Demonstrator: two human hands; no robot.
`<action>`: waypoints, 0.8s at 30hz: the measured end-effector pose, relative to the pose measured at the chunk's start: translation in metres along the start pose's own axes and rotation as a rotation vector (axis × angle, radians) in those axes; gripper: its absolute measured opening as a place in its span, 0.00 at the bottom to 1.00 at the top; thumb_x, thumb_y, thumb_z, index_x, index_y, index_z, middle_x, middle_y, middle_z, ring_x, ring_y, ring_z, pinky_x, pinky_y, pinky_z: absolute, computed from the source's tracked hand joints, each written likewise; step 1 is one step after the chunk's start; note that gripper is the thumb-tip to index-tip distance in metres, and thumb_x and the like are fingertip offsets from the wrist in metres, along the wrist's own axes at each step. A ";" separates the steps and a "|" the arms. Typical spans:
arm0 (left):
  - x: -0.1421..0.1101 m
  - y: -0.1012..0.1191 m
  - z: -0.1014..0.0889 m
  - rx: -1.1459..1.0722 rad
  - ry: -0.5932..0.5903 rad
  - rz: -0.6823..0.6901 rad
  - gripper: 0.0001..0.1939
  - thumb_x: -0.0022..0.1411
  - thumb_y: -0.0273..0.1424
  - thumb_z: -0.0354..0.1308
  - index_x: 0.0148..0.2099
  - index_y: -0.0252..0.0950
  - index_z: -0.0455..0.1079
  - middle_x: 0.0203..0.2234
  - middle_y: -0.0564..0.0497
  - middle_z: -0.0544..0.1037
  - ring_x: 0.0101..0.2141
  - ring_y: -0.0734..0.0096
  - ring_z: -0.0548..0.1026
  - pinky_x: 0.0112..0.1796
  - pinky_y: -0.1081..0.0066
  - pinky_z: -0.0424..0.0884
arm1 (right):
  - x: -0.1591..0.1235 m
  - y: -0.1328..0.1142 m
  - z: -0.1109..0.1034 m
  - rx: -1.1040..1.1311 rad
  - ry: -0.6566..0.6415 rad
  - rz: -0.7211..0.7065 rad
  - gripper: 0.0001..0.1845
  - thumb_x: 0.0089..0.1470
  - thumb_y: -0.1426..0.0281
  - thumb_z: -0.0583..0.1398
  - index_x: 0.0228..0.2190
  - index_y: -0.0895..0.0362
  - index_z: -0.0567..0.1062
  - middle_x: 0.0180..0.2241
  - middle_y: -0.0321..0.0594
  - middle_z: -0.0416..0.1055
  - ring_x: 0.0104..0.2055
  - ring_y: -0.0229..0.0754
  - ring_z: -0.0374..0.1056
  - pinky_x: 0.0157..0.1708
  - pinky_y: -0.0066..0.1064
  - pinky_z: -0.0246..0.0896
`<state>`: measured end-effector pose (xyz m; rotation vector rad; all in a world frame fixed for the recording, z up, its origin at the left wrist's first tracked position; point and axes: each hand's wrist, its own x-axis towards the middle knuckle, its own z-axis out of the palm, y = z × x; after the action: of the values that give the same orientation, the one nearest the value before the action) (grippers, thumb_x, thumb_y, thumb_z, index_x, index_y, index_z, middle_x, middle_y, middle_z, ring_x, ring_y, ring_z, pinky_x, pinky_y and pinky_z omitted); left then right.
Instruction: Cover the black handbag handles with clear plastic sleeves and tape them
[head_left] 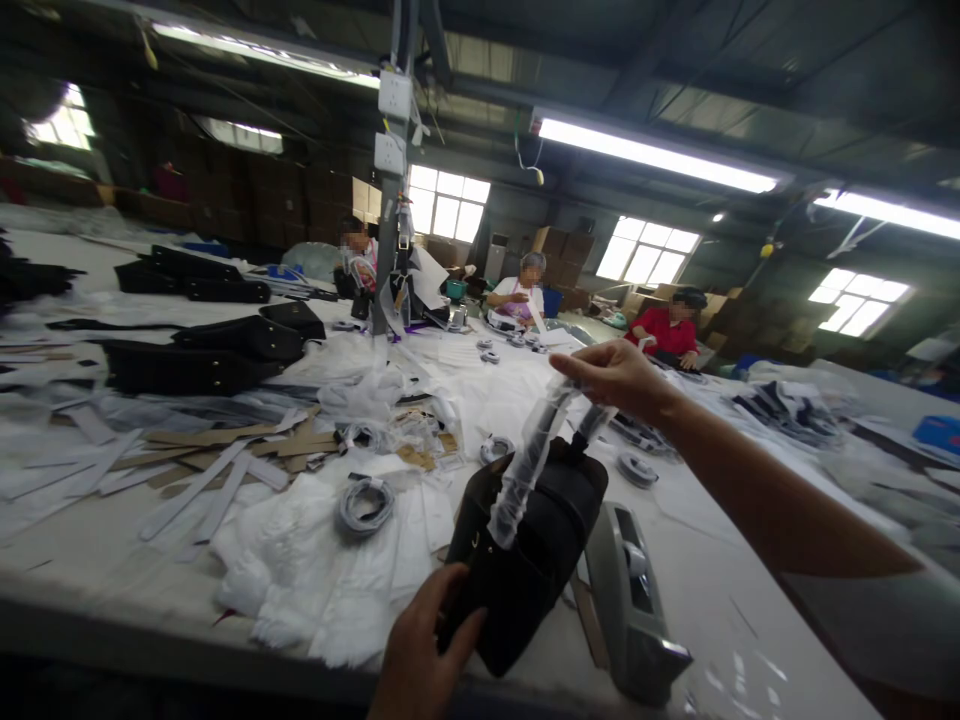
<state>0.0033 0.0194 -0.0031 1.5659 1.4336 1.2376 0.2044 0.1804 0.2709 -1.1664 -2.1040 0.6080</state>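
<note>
A black handbag (547,520) stands tilted on the white table in front of me. Clear plastic film covers its strap handle (525,470). With my right hand (611,375) I pinch the top of that wrapped handle and hold it up above the bag. Low on the bag's near left side, my left hand (431,630) is closed on its edge, thumb against the black surface. Just right of the bag sits a grey tape dispenser (634,600). Its underside and the far end of the handle are partly hidden.
Rolled grey straps (365,505), white plastic bags (300,570) and cardboard strips (195,450) lie to the left. More black bags (202,355) are farther back. A metal post (390,230) rises mid-table. Several people sit at the far side, one in a red top (667,330).
</note>
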 end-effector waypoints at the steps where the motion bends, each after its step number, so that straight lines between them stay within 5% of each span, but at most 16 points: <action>1: -0.005 -0.003 0.006 -0.048 -0.026 -0.074 0.18 0.58 0.40 0.61 0.49 0.39 0.73 0.41 0.45 0.81 0.41 0.55 0.79 0.40 0.66 0.75 | -0.001 0.008 0.004 -0.068 0.007 -0.028 0.30 0.52 0.49 0.62 0.13 0.56 0.64 0.11 0.26 0.54 0.13 0.30 0.49 0.15 0.25 0.42; 3: -0.011 -0.008 0.013 -0.144 -0.100 -0.180 0.16 0.57 0.42 0.61 0.43 0.37 0.75 0.35 0.47 0.82 0.37 0.56 0.79 0.38 0.66 0.73 | -0.012 0.019 0.010 -0.194 0.128 -0.108 0.25 0.54 0.51 0.61 0.17 0.57 0.70 0.15 0.31 0.65 0.18 0.34 0.61 0.22 0.27 0.55; 6: -0.014 -0.013 0.014 -0.274 -0.214 -0.265 0.18 0.58 0.46 0.59 0.37 0.35 0.74 0.27 0.49 0.78 0.30 0.61 0.76 0.32 0.69 0.70 | -0.057 0.022 0.023 -0.281 0.623 -0.192 0.16 0.56 0.56 0.60 0.27 0.56 0.76 0.29 0.40 0.76 0.33 0.44 0.72 0.38 0.36 0.65; 9: -0.013 -0.013 0.010 -0.377 -0.250 -0.311 0.20 0.57 0.49 0.59 0.36 0.35 0.72 0.23 0.53 0.74 0.26 0.66 0.73 0.31 0.70 0.67 | -0.126 0.022 0.058 -0.133 0.967 -0.033 0.13 0.58 0.58 0.59 0.29 0.52 0.76 0.24 0.36 0.71 0.26 0.44 0.68 0.29 0.34 0.64; 10: -0.013 -0.012 0.008 -0.411 -0.268 -0.319 0.21 0.58 0.50 0.59 0.36 0.35 0.71 0.23 0.53 0.74 0.26 0.67 0.73 0.31 0.71 0.67 | -0.149 0.024 0.077 -0.079 0.918 0.108 0.17 0.58 0.56 0.58 0.23 0.51 0.75 0.18 0.34 0.67 0.20 0.42 0.64 0.23 0.32 0.60; 12: -0.013 -0.008 0.007 -0.479 -0.330 -0.320 0.22 0.60 0.51 0.57 0.36 0.35 0.71 0.24 0.52 0.74 0.26 0.68 0.72 0.31 0.71 0.67 | -0.187 0.032 0.121 0.091 0.542 0.367 0.23 0.56 0.51 0.58 0.19 0.52 0.75 0.13 0.34 0.65 0.15 0.40 0.60 0.17 0.30 0.56; 14: -0.015 -0.005 0.006 -0.522 -0.399 -0.304 0.23 0.62 0.51 0.54 0.38 0.34 0.71 0.26 0.51 0.75 0.27 0.69 0.72 0.31 0.71 0.68 | -0.208 0.043 0.164 0.234 0.247 0.481 0.25 0.55 0.48 0.58 0.24 0.56 0.80 0.17 0.38 0.72 0.16 0.39 0.64 0.18 0.28 0.58; 16: -0.017 -0.001 0.003 -0.500 -0.431 -0.263 0.22 0.64 0.50 0.53 0.39 0.34 0.73 0.29 0.49 0.76 0.29 0.68 0.72 0.32 0.71 0.69 | -0.215 0.051 0.198 0.321 0.082 0.478 0.27 0.55 0.47 0.58 0.26 0.58 0.81 0.21 0.42 0.76 0.23 0.43 0.70 0.24 0.28 0.64; 20: -0.007 0.005 -0.018 -0.259 -0.487 -0.080 0.22 0.66 0.46 0.52 0.33 0.34 0.76 0.28 0.49 0.78 0.32 0.66 0.74 0.35 0.73 0.68 | -0.208 0.055 0.223 0.547 0.040 0.521 0.28 0.52 0.48 0.62 0.39 0.60 0.82 0.35 0.46 0.80 0.42 0.53 0.74 0.42 0.33 0.67; 24: 0.037 0.005 -0.043 0.057 -0.637 0.058 0.26 0.71 0.42 0.45 0.30 0.34 0.77 0.25 0.50 0.80 0.28 0.69 0.76 0.33 0.75 0.69 | -0.205 0.056 0.225 0.669 0.076 0.597 0.29 0.50 0.47 0.62 0.32 0.61 0.84 0.32 0.47 0.80 0.37 0.53 0.74 0.35 0.32 0.66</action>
<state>-0.0378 0.0491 0.0229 1.8292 1.0151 0.6310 0.1534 0.0123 0.0166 -1.3559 -1.2839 1.3804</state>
